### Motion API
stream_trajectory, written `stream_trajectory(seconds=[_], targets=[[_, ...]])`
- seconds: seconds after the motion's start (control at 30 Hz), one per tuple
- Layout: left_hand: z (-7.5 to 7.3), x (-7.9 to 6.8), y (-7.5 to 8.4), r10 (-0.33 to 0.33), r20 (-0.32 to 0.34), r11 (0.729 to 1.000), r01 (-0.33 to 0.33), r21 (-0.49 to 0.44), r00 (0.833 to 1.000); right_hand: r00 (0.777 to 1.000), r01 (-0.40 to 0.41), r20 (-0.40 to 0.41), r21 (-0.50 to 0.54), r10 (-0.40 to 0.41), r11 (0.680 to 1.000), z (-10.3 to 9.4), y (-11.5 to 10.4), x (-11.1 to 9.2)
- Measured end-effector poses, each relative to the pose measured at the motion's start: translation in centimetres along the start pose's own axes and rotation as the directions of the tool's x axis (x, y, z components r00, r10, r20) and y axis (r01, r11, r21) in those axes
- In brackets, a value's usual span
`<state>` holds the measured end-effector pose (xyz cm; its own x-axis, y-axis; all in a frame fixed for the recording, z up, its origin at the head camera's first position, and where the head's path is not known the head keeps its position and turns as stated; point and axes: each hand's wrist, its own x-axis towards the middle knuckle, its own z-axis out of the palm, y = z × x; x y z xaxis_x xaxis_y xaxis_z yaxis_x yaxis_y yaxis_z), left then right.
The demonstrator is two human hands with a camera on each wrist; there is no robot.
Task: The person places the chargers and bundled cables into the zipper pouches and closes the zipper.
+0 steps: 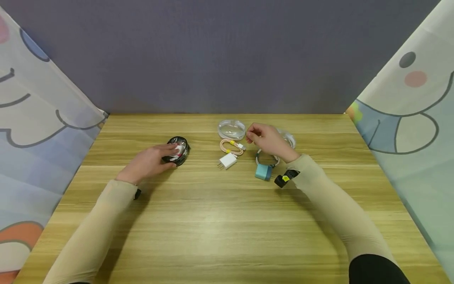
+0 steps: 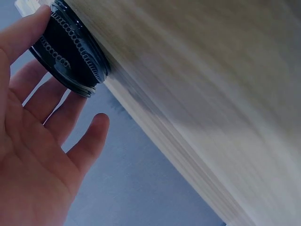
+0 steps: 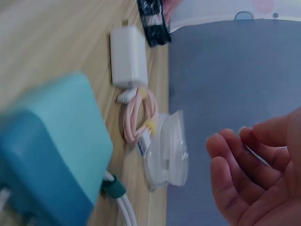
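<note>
My left hand (image 1: 150, 159) grips a round black item (image 1: 183, 150) by its sides, low over the left part of the table. Its top shows something clear and white with a bit of red; in the left wrist view its dark side carries a ring-like pattern. Over the back right, my right hand (image 1: 271, 142) has its fingers loosely curled and holds nothing. Beside those fingertips lies a clear coiled item (image 1: 231, 137), and another clear coil (image 1: 291, 139) is partly hidden behind the hand. Below the right wrist sit a teal charger plug (image 1: 263, 172) and a looped pale cable (image 1: 257, 159).
A pink cable (image 3: 129, 117) coiled with yellow ties and a white charger plug (image 1: 228, 161) lie between the hands. The wooden table (image 1: 213, 221) meets a dark grey panel (image 1: 227, 59) at the back. Cartoon-printed sheets (image 1: 408, 110) stand at both sides.
</note>
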<state>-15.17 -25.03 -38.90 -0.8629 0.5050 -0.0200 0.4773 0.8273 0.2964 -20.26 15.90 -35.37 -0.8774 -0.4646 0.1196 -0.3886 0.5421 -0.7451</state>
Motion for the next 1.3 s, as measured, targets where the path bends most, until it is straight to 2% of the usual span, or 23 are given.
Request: stream_trajectory(seconds=[0.2, 0.4, 0.7, 0.9, 1.0, 1.17, 1.3], targets=[[0.0, 0.2, 0.3, 0.03, -0.004, 0.998, -0.029, 0.056, 1.0, 0.999, 0.007, -0.034, -0.055, -0.009, 0.998, 0.1, 0.8, 2.0], [-0.3, 0.3, 0.7, 0.033, -0.028, 0.994, -0.03, 0.101, 0.999, 0.999, -0.015, -0.039, -0.071, 0.012, 0.997, 0.4, 1.5, 3.6], [-0.7, 1.4, 2.2, 0.067, -0.115, 0.992, -0.053, 0.117, 0.991, 0.997, -0.003, -0.071, -0.145, -0.008, 0.989, 1.1, 2.5, 5.0], [-1.0, 3.1, 3.8, 0.095, -0.139, 0.995, -0.09, 0.047, 0.986, 1.0, -0.017, -0.027, -0.155, 0.013, 0.988, 1.3, 2.8, 5.7], [-1.2, 4.2, 4.4, 0.085, -0.125, 0.995, -0.09, -0.036, 0.989, 1.0, -0.027, 0.003, -0.165, 0.028, 0.986, 1.4, 2.8, 6.0], [-1.1, 6.4, 5.2, 0.05, -0.097, 0.979, -0.069, -0.194, 0.994, 0.999, -0.021, 0.025, -0.18, 0.026, 0.983, 1.5, 2.6, 6.3], [-0.8, 8.0, 5.9, 0.043, -0.08, 0.964, -0.063, -0.259, 0.996, 0.998, -0.035, 0.047, -0.185, 0.044, 0.982, 1.6, 2.5, 6.5]])
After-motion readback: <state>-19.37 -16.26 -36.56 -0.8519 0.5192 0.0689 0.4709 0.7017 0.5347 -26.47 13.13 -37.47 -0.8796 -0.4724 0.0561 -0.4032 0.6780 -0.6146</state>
